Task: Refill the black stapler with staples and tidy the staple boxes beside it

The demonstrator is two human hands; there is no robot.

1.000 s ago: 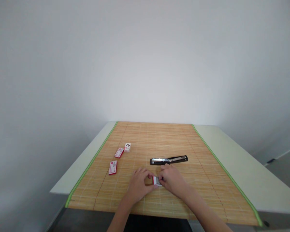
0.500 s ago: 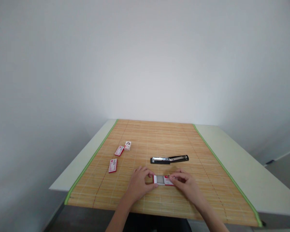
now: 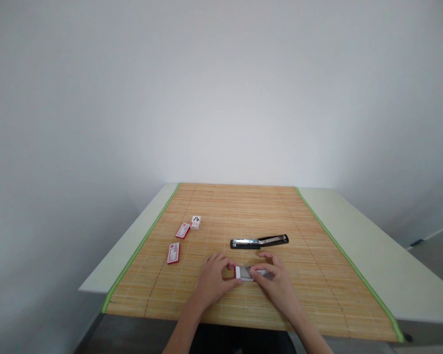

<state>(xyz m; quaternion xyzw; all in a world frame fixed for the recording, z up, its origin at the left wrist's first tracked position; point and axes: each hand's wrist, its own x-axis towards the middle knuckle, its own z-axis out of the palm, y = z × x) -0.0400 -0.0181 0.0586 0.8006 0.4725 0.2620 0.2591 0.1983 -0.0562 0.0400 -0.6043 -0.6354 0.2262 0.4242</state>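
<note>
A small red-and-white staple box (image 3: pixel 238 273) lies slid apart near the front of the mat, with grey contents, apparently staples (image 3: pixel 245 273), showing in its tray. My left hand (image 3: pixel 214 278) grips the box's left end between thumb and index finger. Over the right part of the box, my right hand (image 3: pixel 275 278) pinches with thumb and index finger at the grey contents. Whatever is between those fingertips is too small to make out. Just beyond both hands lies a black stapler (image 3: pixel 259 242), unfolded with its metal rail showing.
To the left lie a red-and-white box (image 3: pixel 173 253), a second similar box (image 3: pixel 183 230) and a smaller white box (image 3: pixel 195 222) touching it. A bamboo mat (image 3: pixel 243 204) with green edges covers the white table (image 3: pixel 358 246). A wall stands behind.
My right hand has moved left along the box, its fingertips now over the grey contents. The printed red-and-white part on the right is now hidden behind it. My left hand keeps its grip.
</note>
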